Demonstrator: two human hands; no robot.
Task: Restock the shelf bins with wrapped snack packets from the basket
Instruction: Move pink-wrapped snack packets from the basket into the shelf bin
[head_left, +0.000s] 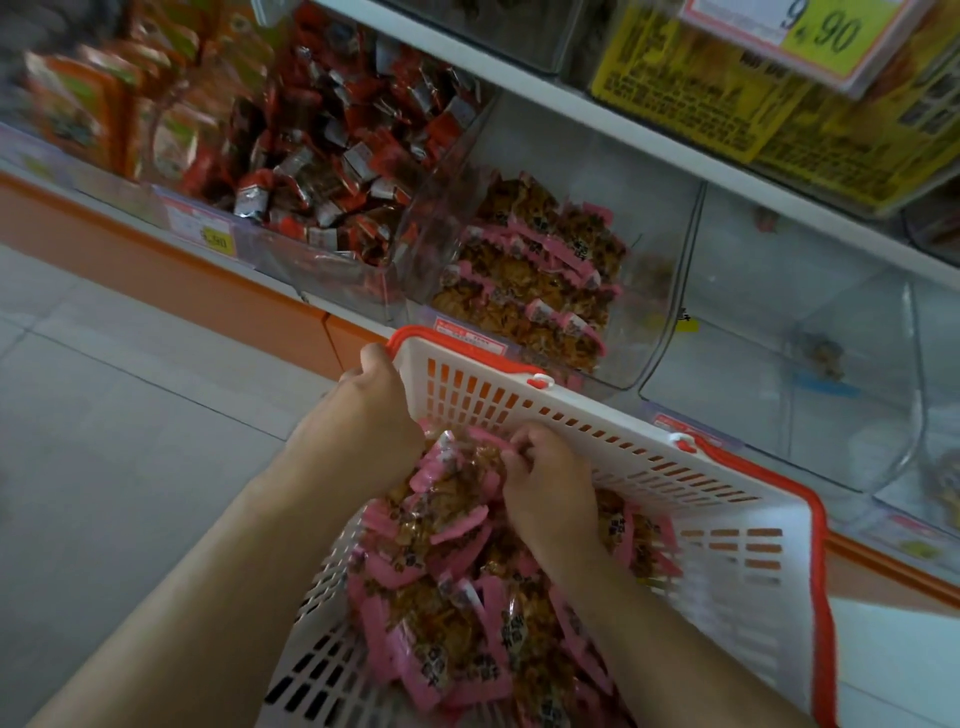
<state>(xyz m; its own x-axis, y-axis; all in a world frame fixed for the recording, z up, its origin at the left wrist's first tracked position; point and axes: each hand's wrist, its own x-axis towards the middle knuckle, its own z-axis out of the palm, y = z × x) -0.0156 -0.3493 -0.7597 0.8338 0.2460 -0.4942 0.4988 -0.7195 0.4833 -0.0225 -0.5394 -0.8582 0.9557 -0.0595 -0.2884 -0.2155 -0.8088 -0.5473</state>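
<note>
- Head view: the left hand curls its grip over the near corner of the white slotted plastic basket with a red rim, thumb on the rim.
- The right hand sits inside the basket, its grip pinching the pink-edged wrapped snack packets piled there.
- The basket is held in front of the clear plastic shelf bin, which holds rows of matching pink-edged packets.
- To its left, a bin of red-wrapped snacks; to its right, a nearly bare clear bin.
- A yellow price sign hangs above; grey tiled floor lies at left.
</note>
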